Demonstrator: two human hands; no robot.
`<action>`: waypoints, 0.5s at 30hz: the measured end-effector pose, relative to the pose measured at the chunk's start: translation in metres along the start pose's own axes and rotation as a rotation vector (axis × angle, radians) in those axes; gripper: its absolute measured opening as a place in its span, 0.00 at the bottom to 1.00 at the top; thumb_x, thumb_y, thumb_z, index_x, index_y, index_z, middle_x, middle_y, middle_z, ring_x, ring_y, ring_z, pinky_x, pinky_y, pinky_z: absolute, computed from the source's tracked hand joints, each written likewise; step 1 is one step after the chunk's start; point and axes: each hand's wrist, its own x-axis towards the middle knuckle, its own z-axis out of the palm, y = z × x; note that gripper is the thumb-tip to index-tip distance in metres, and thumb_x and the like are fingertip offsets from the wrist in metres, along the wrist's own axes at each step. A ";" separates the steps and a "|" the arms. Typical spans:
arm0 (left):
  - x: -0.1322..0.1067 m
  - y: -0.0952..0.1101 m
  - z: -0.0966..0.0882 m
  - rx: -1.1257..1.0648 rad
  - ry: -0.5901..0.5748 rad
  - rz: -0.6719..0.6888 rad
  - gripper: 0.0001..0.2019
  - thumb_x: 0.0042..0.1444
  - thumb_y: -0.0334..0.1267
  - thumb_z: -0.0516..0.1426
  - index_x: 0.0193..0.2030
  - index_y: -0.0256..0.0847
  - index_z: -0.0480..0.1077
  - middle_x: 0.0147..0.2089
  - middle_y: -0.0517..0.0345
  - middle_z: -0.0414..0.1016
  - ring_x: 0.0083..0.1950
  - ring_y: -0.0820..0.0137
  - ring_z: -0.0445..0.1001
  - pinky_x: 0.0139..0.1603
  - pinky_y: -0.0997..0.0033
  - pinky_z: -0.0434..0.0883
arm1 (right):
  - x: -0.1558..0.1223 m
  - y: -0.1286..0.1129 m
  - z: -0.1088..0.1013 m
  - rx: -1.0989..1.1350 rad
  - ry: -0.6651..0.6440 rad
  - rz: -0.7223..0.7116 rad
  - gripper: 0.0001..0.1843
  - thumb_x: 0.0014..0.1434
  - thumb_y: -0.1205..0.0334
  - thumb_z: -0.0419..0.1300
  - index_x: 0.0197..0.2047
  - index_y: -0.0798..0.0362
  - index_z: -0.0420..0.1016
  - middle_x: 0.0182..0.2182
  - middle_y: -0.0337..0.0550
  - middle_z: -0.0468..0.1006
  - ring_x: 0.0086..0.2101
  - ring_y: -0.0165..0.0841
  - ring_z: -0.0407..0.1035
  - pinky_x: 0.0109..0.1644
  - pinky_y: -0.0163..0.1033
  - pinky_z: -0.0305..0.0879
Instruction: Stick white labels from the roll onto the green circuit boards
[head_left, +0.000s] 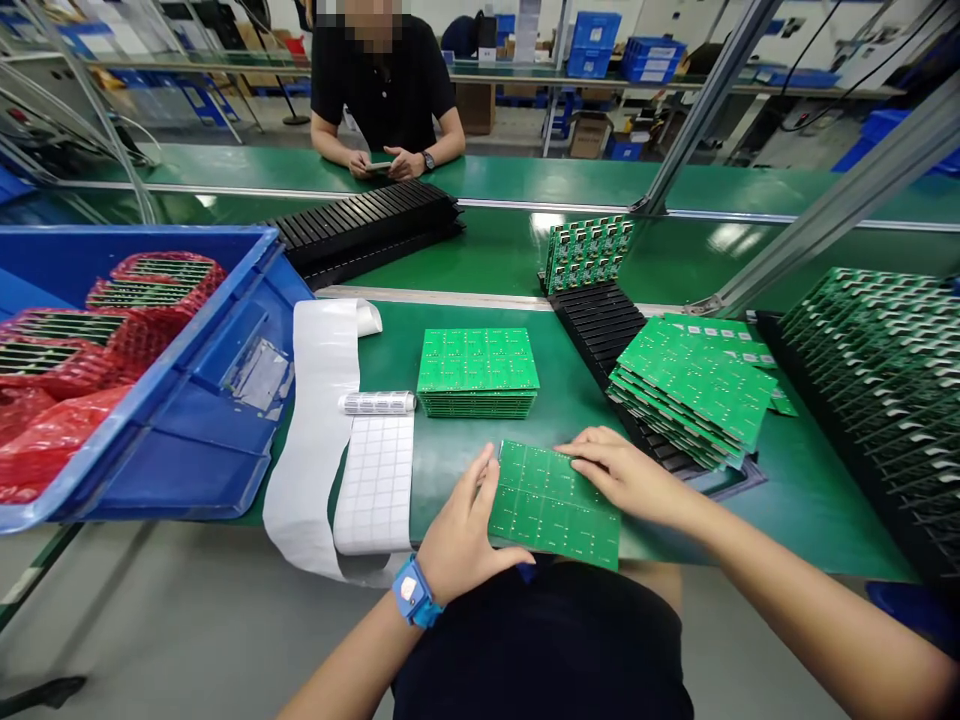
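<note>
A green circuit board panel (555, 505) lies before me at the table's front edge, its lower corner reaching past the edge. My left hand (461, 535) is at the panel's left side, fingers stretched along that edge and thumb spread out below. At the upper right edge, my right hand (611, 470) has its fingers closed on the panel; anything small between the fingertips is hidden. Beyond the panel stands a neat stack of similar green boards (478, 365). To the left lies a sheet of white labels (375, 480) with a rolled end (377, 402), beside a curling white backing strip (319, 420).
A blue bin (247, 430) at left holds boards in red bubble wrap (154, 285). Fanned boards (694, 385) lie over a black slotted rack (600, 325) at right, near a full rack of boards (885, 370). Another person (386, 95) sits opposite; metal posts (705, 100) rise behind.
</note>
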 end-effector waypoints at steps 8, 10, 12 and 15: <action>0.000 0.001 0.001 0.086 -0.044 -0.036 0.54 0.46 0.51 0.62 0.67 0.43 0.27 0.68 0.39 0.43 0.66 0.52 0.51 0.60 0.51 0.62 | -0.022 -0.036 0.038 -0.212 -0.081 -0.025 0.56 0.36 0.47 0.67 0.65 0.52 0.49 0.61 0.64 0.50 0.58 0.59 0.47 0.57 0.63 0.47; 0.000 0.001 0.000 0.053 -0.034 -0.045 0.53 0.46 0.51 0.62 0.67 0.43 0.28 0.68 0.39 0.42 0.65 0.53 0.55 0.59 0.51 0.64 | -0.026 -0.043 0.040 -0.232 -0.045 0.007 0.54 0.36 0.52 0.67 0.64 0.51 0.50 0.59 0.63 0.53 0.56 0.59 0.51 0.56 0.62 0.48; -0.002 0.001 -0.003 -0.013 -0.012 -0.057 0.55 0.43 0.53 0.63 0.67 0.43 0.29 0.68 0.38 0.41 0.62 0.53 0.60 0.58 0.51 0.65 | -0.032 -0.047 0.027 -0.259 -0.002 0.000 0.52 0.35 0.53 0.66 0.64 0.51 0.52 0.58 0.62 0.54 0.55 0.59 0.52 0.56 0.62 0.48; -0.005 -0.001 -0.006 -0.109 0.043 -0.048 0.54 0.43 0.53 0.63 0.67 0.42 0.31 0.67 0.38 0.44 0.59 0.53 0.63 0.58 0.50 0.64 | -0.045 -0.043 -0.022 -0.307 0.135 0.015 0.51 0.38 0.52 0.65 0.64 0.50 0.51 0.59 0.59 0.51 0.57 0.55 0.49 0.58 0.59 0.49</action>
